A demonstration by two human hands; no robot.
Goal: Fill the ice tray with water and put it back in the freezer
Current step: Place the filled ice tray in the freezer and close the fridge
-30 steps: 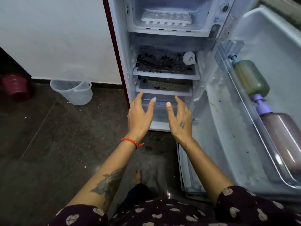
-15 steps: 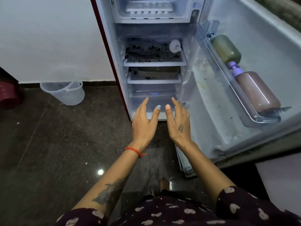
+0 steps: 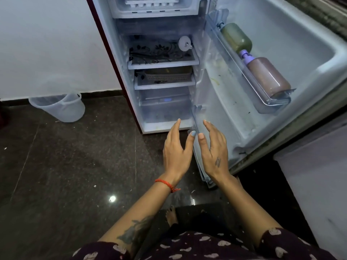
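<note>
1. Dark polished floor (image 3: 56, 175) runs up to a white wall, where a clear plastic bucket (image 3: 58, 107) stands beside an open fridge (image 3: 163, 72).
2. Ice tray (image 3: 151, 1) sits in the freezer compartment at the very top of the fridge, its row of cups showing along the near edge – well apart from both hands.
3. Left hand (image 3: 175, 152) and right hand (image 3: 214, 152) hover side by side before the bottom of the fridge, fingers straight and released, grasping nothing; an orange thread circles the left wrist.
4. Fridge door (image 3: 281, 44) hangs open on the right – its rack holds a green bottle (image 3: 237, 38) and a brown bottle (image 3: 268, 76) with a purple cap.
5. Middle shelves carry a white funnel (image 3: 185, 44) and a grey basket (image 3: 168, 76).
</note>
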